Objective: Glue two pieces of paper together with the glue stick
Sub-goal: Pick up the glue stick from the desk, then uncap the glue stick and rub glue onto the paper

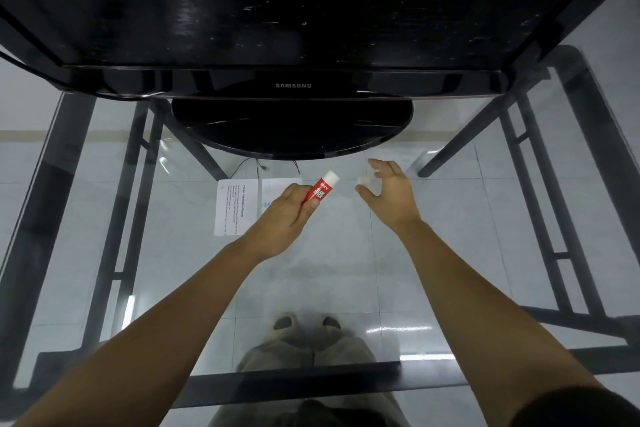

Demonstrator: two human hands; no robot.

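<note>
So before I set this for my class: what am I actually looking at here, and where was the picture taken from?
A camera worn on a person's head looks down over both bare arms, so there is one view only. The surface is a glass table; the floor and the person's feet show through it. A black Samsung monitor stands at the far side. Two sheets of paper lie side by side before it. The left hand holds a red glue stick. The right hand, fingers spread, is at its small white cap.
</note>
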